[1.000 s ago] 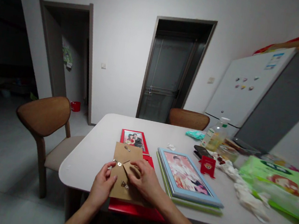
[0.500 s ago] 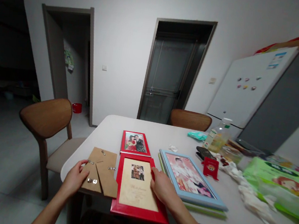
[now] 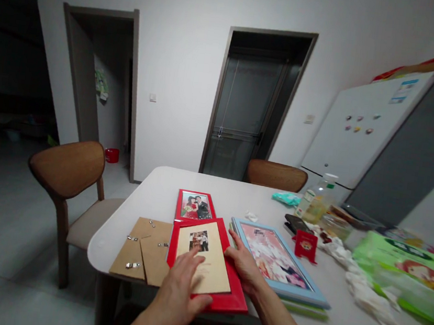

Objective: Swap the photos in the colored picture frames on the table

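A red picture frame [image 3: 223, 304] lies at the table's front edge, slightly turned, with a cream sheet [image 3: 213, 273] bearing a small photo in it. Over the lower left of that sheet rests my left hand [image 3: 181, 287], fingers spread. My right hand [image 3: 242, 260] grips the red frame's right side. Left of it is a brown backing board [image 3: 155, 260] with metal clips. Behind stands another red frame [image 3: 178, 205] lying flat, with a couple's photo. A light-blue frame [image 3: 303, 294] lies to the right on a green one.
On the white table [image 3: 159, 182] at the right are a bottle [image 3: 313, 200], a phone [image 3: 294, 223], a red card [image 3: 305, 245], crumpled tissues [image 3: 367, 291] and a green tissue pack [image 3: 406, 265]. Wooden chairs [image 3: 68, 168] stand left and behind.
My left hand has moved right from the brown board onto the cream sheet, which now sits tilted in the frame. The red frame has turned a little, and my right hand still holds its side.
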{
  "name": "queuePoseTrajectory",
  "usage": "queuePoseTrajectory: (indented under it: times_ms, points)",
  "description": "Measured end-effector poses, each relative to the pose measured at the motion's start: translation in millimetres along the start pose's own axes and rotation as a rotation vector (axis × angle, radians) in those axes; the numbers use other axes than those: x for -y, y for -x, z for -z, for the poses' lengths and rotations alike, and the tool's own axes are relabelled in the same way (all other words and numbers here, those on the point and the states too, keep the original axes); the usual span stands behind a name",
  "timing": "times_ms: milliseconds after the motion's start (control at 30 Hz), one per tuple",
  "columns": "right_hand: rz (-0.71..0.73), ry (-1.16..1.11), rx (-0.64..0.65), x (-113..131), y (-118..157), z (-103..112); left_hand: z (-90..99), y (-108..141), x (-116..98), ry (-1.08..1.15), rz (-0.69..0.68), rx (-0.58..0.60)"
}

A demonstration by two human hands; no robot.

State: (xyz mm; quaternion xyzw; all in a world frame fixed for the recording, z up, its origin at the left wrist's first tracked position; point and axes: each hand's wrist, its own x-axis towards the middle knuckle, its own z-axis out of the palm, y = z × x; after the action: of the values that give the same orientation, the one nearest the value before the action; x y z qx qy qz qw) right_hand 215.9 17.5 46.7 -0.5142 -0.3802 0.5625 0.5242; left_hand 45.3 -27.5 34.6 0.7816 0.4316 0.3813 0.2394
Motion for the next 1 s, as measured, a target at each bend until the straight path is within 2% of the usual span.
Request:
queuePoseTrajectory:
  times_ms: [133,267,367,467,667,767,833,933,1000]
  points:
    - [-0.009,-0.115,0.039,4.1,3.3,-1.5,-16.1,-6.0,-15.1,-0.070,-0.075,0.066]
    - [0.007,-0.143,0.077,2.8,0.6,-0.5,-13.8,-10.5,-14.4,-0.134,-0.155,0.090]
    - [-0.003,-0.161,0.083,2.4,-1.3,-1.3,-12.1,-11.0,-13.6,-0.165,-0.163,0.109]
    - [-0.002,-0.127,0.079,1.6,-3.0,-2.2,-12.9,-10.2,-13.5,-0.193,-0.192,0.088]
    - [0.046,0.032,0.047,-5.2,-7.4,-2.0,-14.7,-8.3,-15.1,-0.256,-0.367,0.024]
    - [0.084,0.140,0.022,-9.9,-12.8,1.8,-7.1,-8.9,-14.1,-0.222,-0.395,-0.101]
    - [0.117,0.312,-0.028,-13.3,-17.5,6.4,4.0,-8.7,-11.5,-0.172,-0.341,-0.231]
    - [0.194,0.673,-0.125,-18.7,-23.9,14.8,26.8,-4.6,-1.5,-0.079,-0.157,-0.419]
    - [0.261,0.871,-0.162,-22.2,-26.5,19.1,41.6,1.5,10.5,-0.005,0.003,-0.504]
